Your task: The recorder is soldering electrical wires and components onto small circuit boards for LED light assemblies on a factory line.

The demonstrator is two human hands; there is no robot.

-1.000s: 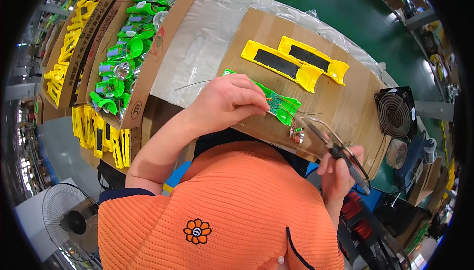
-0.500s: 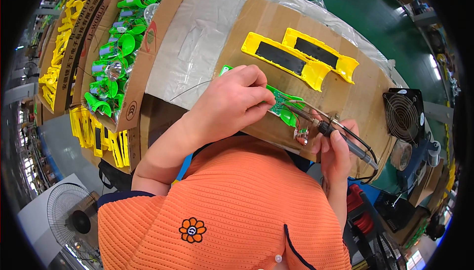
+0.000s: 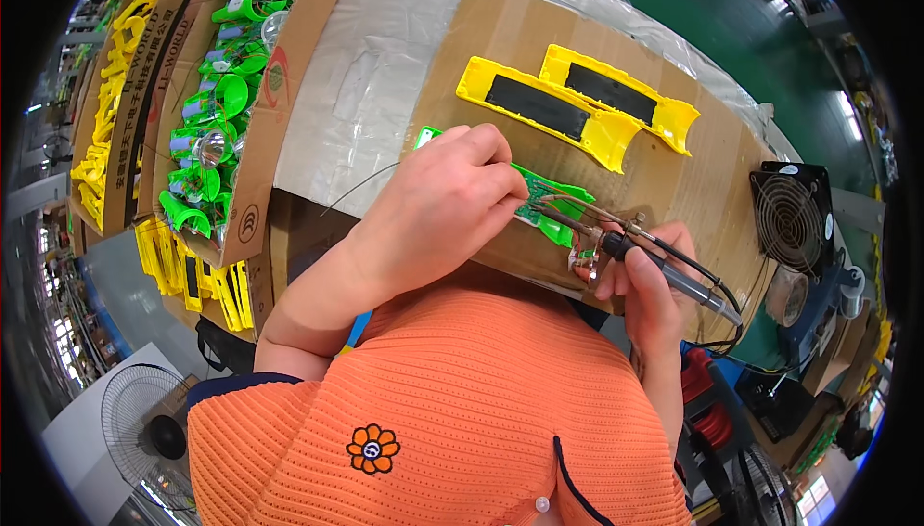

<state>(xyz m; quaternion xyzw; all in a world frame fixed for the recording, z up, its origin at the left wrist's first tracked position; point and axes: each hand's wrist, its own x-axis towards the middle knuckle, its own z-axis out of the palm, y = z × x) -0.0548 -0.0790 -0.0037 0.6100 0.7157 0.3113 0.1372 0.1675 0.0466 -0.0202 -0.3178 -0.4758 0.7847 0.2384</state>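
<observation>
On the cardboard lies a green plastic half-shell (image 3: 568, 197) with a green circuit board (image 3: 532, 201) in it. My left hand (image 3: 438, 204) rests over the shell's left part, thumb and fingers pinched together beside the board. Whatever sits in that pinch is hidden. A thin dark wire (image 3: 358, 185) trails out to the left from behind this hand. My right hand (image 3: 647, 281) is closed on a soldering iron (image 3: 664, 271) with a thin feed tube clamped along it. The iron's tip reaches the board, close to my left fingertips. A small clear, shiny part (image 3: 581, 262) is by the right fingers.
Two yellow shells (image 3: 539, 102) with black pads lie behind the work on the cardboard sheet (image 3: 472, 45). At left stands a carton (image 3: 289, 83) of green assemblies, beside another carton (image 3: 144, 93) of yellow parts. A small black fan (image 3: 791, 208) stands at right.
The whole view has shifted slightly, so cartons and yellow shells appear farther left. Both hands keep nearly the same pose, with the iron tip still at the board.
</observation>
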